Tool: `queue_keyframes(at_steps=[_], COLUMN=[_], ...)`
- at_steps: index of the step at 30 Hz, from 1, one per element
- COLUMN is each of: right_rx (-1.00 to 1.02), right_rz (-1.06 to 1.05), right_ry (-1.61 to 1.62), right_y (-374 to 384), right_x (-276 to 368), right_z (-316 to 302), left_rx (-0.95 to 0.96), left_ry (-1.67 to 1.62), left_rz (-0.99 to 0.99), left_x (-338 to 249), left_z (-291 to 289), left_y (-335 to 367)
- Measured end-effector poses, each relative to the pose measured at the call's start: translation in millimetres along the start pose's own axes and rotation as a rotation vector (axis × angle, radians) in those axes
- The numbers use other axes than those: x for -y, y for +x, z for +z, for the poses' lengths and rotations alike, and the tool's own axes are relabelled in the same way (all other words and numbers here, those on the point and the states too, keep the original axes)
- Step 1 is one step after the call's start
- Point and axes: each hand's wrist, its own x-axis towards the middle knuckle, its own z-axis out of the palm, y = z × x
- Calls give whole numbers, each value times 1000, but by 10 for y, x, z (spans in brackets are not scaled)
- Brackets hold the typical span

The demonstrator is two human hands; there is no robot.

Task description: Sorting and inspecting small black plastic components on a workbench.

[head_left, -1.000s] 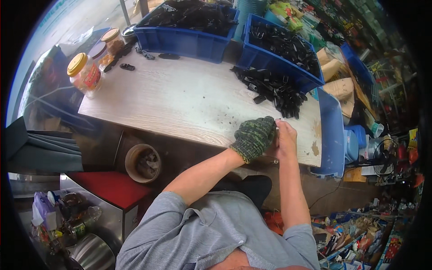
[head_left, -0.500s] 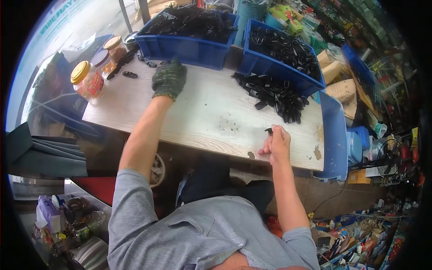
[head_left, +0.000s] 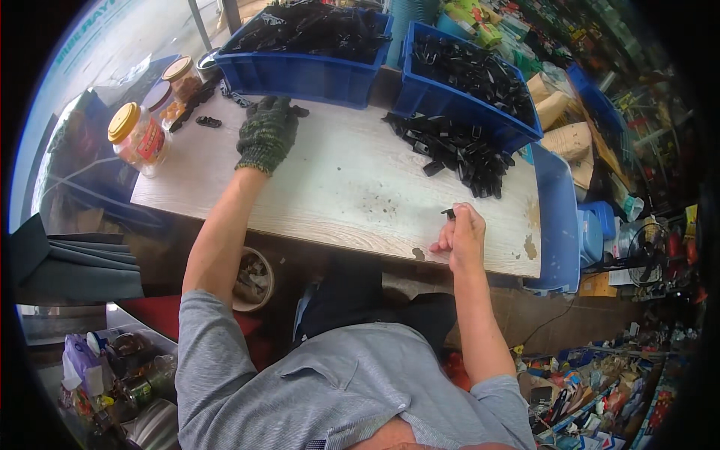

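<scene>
You pinch a small black plastic piece in your bare right hand over the near edge of the surface. Your gloved left hand partly covers another black piece before a blue bin, its grip impossible to tell

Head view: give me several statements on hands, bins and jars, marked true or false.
1. The right hand holds a small black piece. True.
2. Both hands are gloved. False: only the left hand is.
3. The blue bins are empty. False: the left bin and right bin hold black pieces.
4. A black pile lies on the table before the right bin. True.
5. All jar lids are red. False: the frontmost jar has a yellow lid.
</scene>
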Motion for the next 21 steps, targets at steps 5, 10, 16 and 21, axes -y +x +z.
queue_keyframes(at_steps=[5,10,16,21], right_rx=[-23,-71,-185,-248], right_rz=[-31,-22,4,-9], right_ry=[34,54,123,171], right_y=[-19,-29,-36,-65], right_x=[-8,-9,31,35], right_z=[-33,-21,3,68], left_rx=[226,294,166,189], left_ry=[-72,-72,-554,-1176], left_rz=[-46,-82,76,-14], left_x=[-155,-347,-906,-1761], left_z=[-180,-319,-518,-461], left_y=[119,43,-307,-937])
